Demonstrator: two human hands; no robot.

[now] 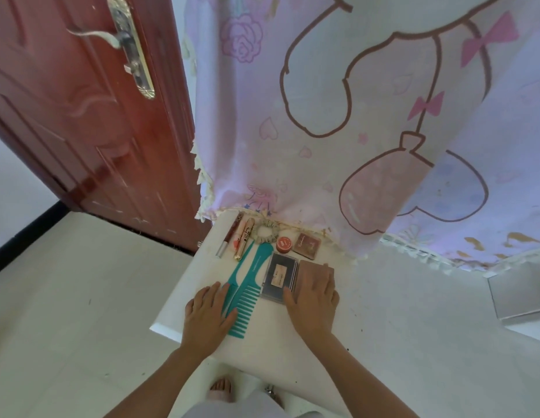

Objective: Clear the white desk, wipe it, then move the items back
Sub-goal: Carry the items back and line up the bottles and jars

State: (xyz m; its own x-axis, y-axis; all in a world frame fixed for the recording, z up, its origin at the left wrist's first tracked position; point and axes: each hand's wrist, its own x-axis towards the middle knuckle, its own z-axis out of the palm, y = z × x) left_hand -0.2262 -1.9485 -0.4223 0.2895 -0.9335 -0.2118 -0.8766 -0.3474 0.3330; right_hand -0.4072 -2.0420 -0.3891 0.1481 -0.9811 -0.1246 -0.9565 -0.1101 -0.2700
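Note:
A small white desk [262, 342] carries two teal combs [247, 285], a dark clear case [279, 279], a brown flat palette [311, 268], an orange round jar [284, 244], a pink compact [308, 245], a beige scrunchie [267, 230] and several lipstick tubes [237, 236]. My left hand [207, 315] lies flat with straight fingers on the combs' lower end. My right hand [314, 300] rests flat on the brown palette, its thumb beside the clear case.
A red-brown door [91, 116] stands at the left. A pink cartoon cloth [338, 116] hangs behind the desk and touches its far edge. A grey flat board [519, 297] lies on the pale tiled floor at the right. My feet show below the desk.

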